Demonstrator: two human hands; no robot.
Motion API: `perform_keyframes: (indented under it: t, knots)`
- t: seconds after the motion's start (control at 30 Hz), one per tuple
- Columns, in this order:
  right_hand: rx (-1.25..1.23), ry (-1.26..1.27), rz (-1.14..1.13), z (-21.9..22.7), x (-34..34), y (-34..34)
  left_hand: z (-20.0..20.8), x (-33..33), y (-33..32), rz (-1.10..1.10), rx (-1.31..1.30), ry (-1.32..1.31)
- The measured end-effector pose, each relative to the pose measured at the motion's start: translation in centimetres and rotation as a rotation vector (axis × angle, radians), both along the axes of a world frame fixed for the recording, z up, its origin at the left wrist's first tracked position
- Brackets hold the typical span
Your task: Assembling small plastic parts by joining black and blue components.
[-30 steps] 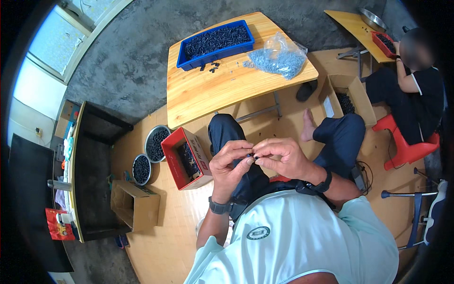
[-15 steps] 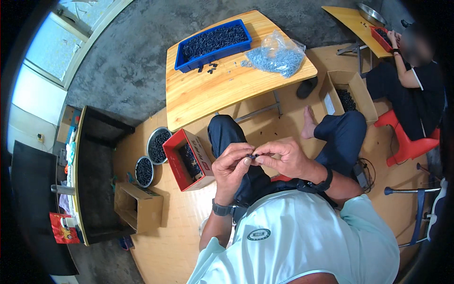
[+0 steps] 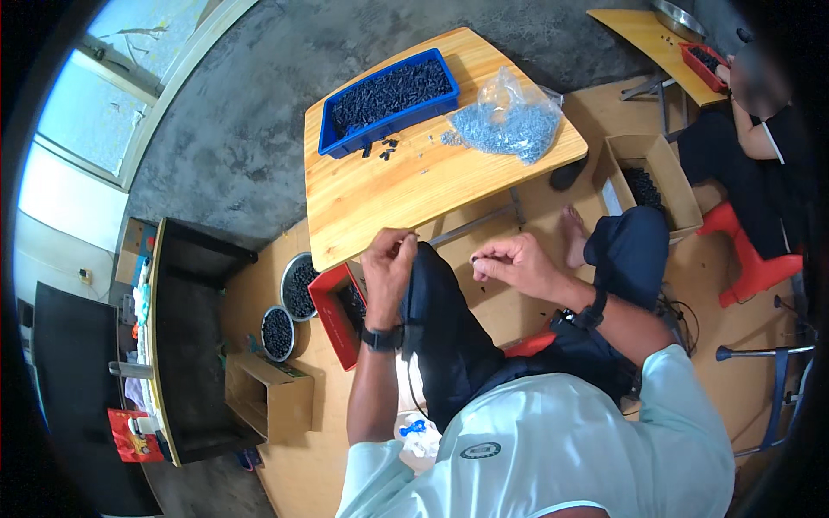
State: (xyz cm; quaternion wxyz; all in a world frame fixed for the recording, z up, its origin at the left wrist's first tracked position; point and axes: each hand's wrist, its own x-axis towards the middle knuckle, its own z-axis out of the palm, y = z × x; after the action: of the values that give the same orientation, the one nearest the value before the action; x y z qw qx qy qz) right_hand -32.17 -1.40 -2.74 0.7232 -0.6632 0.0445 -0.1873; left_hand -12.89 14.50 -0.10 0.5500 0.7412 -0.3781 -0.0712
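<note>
Blue tray (image 3: 393,131), long axis left-right, lies beyond the nearer left hand (image 3: 386,266), pinched, contents unclear; right hand (image 3: 521,264) pinches small dark piece (image 3: 474,260).

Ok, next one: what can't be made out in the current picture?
Head view, all four:
Left hand: whether it holds anything; too small to tell.
Right hand: what sort of dark piece it pinches; too small.
Red box: its right part, hidden behind the left hand and wrist.
Blue and metal frame: its right part, cut off by the picture's dark rim.
</note>
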Motion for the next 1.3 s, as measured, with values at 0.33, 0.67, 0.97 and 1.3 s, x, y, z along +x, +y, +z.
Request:
perform_keyframes:
  t: [0.33, 0.67, 0.97, 1.3]
  knots:
    - [0.007, 0.028, 0.048, -3.7, 5.6, -5.0, -2.3, 11.1, -6.9, 0.028, 0.375, -0.535]
    - [0.062, 0.057, 0.070, -4.9, 6.3, -5.8, -0.4, 13.2, -13.0, 0.000, 0.408, -0.580]
    - [0.114, 0.071, 0.037, -5.0, 6.0, -6.7, 0.6, 14.4, -20.3, -0.049, 0.573, -0.400]
    - [0.031, 0.076, 0.002, -3.9, 5.4, -7.5, -1.2, 16.6, -22.2, -0.013, 0.784, -0.288]
